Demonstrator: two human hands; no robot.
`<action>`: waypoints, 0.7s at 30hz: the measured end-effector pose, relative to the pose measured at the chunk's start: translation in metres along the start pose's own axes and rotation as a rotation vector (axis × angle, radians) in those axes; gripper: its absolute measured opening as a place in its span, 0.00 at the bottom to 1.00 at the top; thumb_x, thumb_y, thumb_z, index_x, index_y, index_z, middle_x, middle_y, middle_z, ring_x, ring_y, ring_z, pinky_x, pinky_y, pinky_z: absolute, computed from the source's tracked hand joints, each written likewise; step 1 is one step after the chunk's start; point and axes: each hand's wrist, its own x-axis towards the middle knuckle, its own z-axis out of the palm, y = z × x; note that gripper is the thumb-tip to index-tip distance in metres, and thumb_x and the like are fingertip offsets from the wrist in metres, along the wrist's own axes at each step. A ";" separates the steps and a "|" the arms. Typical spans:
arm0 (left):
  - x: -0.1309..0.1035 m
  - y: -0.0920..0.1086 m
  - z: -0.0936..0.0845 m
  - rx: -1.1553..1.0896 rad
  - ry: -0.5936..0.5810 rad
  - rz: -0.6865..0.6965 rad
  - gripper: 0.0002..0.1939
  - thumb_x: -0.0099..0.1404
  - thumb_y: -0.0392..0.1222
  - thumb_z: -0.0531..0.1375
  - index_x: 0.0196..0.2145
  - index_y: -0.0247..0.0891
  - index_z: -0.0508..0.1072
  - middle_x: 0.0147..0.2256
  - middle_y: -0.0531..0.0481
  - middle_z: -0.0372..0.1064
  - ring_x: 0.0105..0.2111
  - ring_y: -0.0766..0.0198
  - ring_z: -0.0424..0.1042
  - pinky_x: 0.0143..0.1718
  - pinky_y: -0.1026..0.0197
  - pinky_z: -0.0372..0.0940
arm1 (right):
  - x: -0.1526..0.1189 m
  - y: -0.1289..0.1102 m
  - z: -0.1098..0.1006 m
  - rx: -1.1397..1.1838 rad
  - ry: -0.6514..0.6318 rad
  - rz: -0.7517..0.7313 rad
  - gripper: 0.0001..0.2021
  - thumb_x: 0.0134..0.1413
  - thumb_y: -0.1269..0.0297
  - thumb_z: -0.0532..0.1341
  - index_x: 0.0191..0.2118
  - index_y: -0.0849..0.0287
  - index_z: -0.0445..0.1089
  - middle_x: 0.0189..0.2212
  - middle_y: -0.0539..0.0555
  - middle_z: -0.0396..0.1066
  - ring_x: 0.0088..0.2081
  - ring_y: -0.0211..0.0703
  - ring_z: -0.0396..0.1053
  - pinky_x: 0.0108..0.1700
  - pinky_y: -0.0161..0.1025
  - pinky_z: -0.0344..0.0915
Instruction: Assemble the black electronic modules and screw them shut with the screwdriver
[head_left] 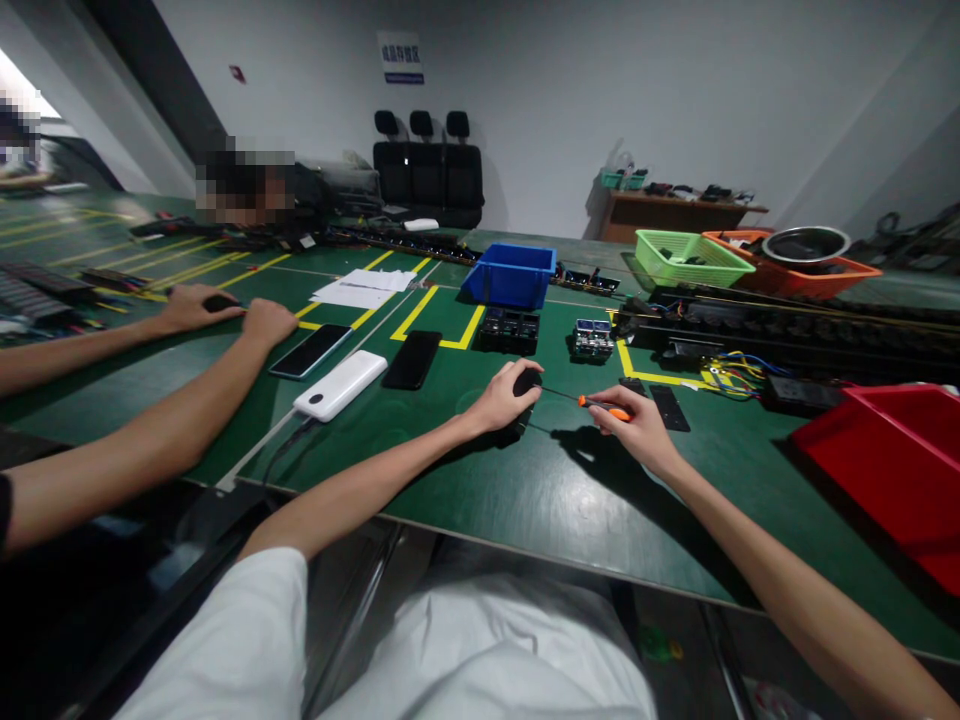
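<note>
Orange-and-black screwdriver [611, 409] is in our right hand [637, 426], grip closed round the handle, shaft aimed left at the black block [527, 382]. Our left hand [498, 398] has its grip wrapped on that block, near the tabletop's [570, 500] front edge. Tip contact: can't tell. Our guess: screwdriver light, stiff, hold the handle; block hard, maybe slick, pinch its sides.

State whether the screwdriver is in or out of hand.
In hand: the right hand grips the screwdriver by its handle, shaft towards the left hand.
</note>
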 end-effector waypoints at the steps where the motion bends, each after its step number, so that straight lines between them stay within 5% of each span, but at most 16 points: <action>1: 0.000 0.000 0.000 0.003 -0.002 -0.004 0.14 0.64 0.40 0.57 0.48 0.41 0.68 0.43 0.49 0.66 0.44 0.60 0.68 0.50 0.58 0.62 | 0.000 0.000 0.000 0.001 -0.001 -0.001 0.15 0.51 0.54 0.66 0.40 0.59 0.73 0.30 0.52 0.71 0.27 0.37 0.66 0.27 0.35 0.67; 21: -0.003 0.009 0.001 0.015 -0.054 0.039 0.16 0.62 0.38 0.59 0.49 0.40 0.69 0.43 0.48 0.64 0.44 0.61 0.68 0.50 0.58 0.62 | -0.006 0.006 0.014 -0.073 -0.167 -0.025 0.15 0.56 0.54 0.63 0.41 0.61 0.72 0.24 0.51 0.71 0.24 0.38 0.67 0.26 0.34 0.62</action>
